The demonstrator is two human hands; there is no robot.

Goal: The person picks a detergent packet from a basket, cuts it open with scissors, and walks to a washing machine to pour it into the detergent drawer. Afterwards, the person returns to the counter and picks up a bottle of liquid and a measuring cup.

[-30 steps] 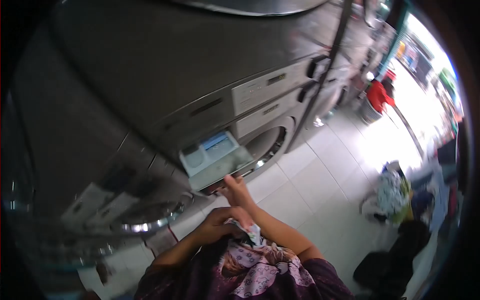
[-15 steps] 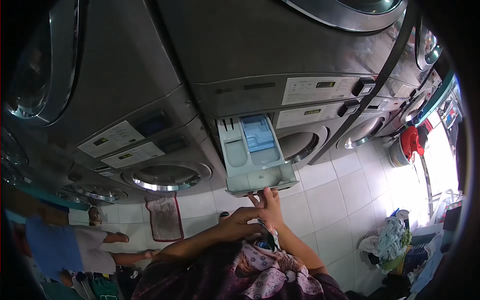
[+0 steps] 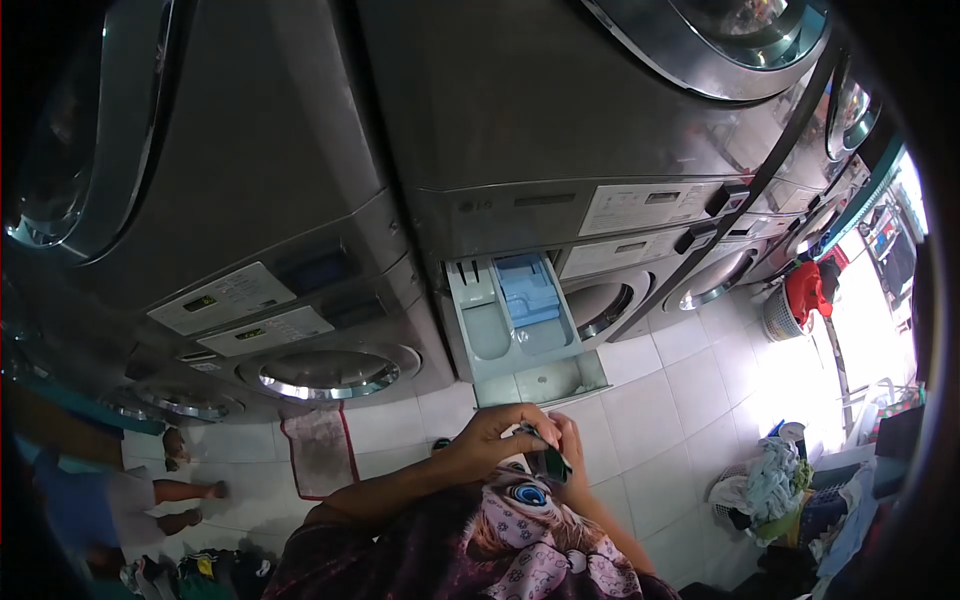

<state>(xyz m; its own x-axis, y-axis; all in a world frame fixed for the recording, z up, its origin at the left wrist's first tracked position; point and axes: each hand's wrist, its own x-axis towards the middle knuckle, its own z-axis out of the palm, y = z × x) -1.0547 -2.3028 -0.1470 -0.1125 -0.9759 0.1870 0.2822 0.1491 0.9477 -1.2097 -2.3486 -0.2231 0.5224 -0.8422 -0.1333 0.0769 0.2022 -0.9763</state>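
Observation:
In front of my chest, my left hand (image 3: pixel 492 438) is closed with thumb and fingers pinching a small dark green and silvery sachet (image 3: pixel 554 463). My right hand (image 3: pixel 573 462) is up against the sachet's other side, its fingers bent around it and partly hidden behind it. Just beyond both hands, a detergent drawer (image 3: pixel 489 335) is pulled out of a grey washing machine (image 3: pixel 470 215). Inside the drawer are pale compartments and a blue insert (image 3: pixel 528 290). Neither hand touches the drawer.
More stacked machines line both sides, with round doors such as the one (image 3: pixel 335 372) at lower left. A red-edged mat (image 3: pixel 320 452) lies on the tiles. Another person (image 3: pixel 120 500) walks at left. Laundry baskets (image 3: pixel 780 312) and a clothes pile (image 3: pixel 775 480) stand at right.
My right hand has left the drawer's front and come back to the sachet in my left hand. The drawer stays pulled out. At left the other person has stepped further away.

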